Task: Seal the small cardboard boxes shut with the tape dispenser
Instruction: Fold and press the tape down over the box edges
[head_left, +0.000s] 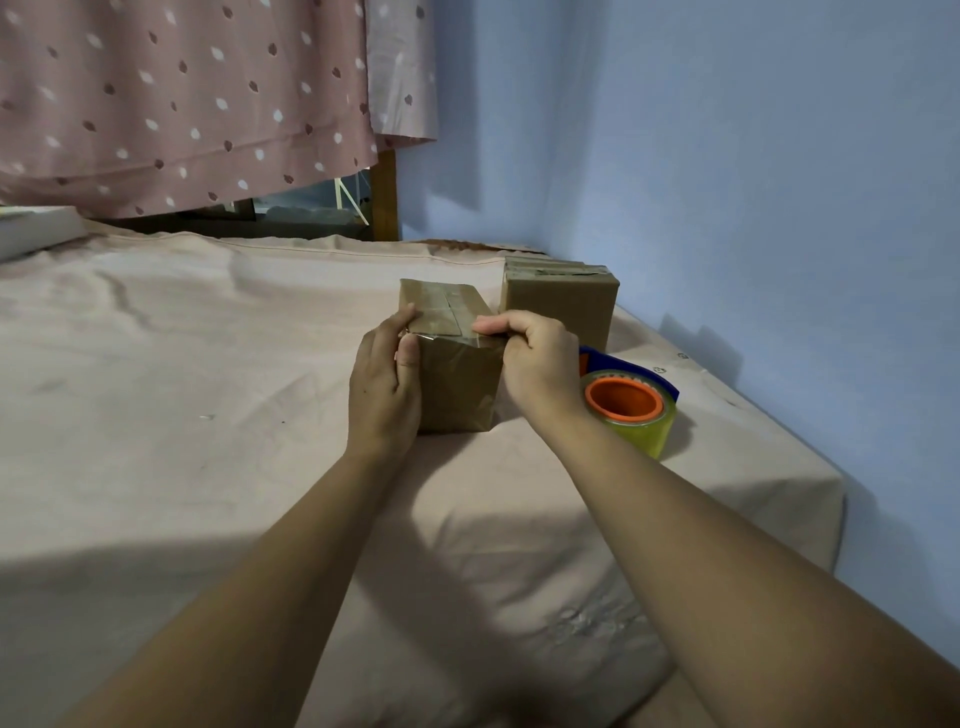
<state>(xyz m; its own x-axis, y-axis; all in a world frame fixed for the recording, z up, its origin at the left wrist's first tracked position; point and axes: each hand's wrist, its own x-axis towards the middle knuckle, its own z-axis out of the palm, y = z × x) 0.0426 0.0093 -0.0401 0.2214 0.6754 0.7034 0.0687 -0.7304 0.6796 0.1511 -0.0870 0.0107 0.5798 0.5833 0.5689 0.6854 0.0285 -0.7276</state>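
A small brown cardboard box (457, 384) stands on the pink bedsheet (208, 389), with clear tape across its top and down its near face. My left hand (384, 384) holds the box's left side, thumb on the near face and fingers over the top edge. My right hand (535, 364) grips the box's upper right corner with curled fingers pressing the tape. A tape dispenser (631, 410) with a blue frame, orange core and yellowish tape roll lies on the sheet just right of my right wrist. A second taped box (561, 306) stands behind.
A blue wall (753, 182) runs along the right, close to the bed's edge. A pink dotted curtain (182, 93) hangs at the back. A white flat object (31, 228) lies at the far left.
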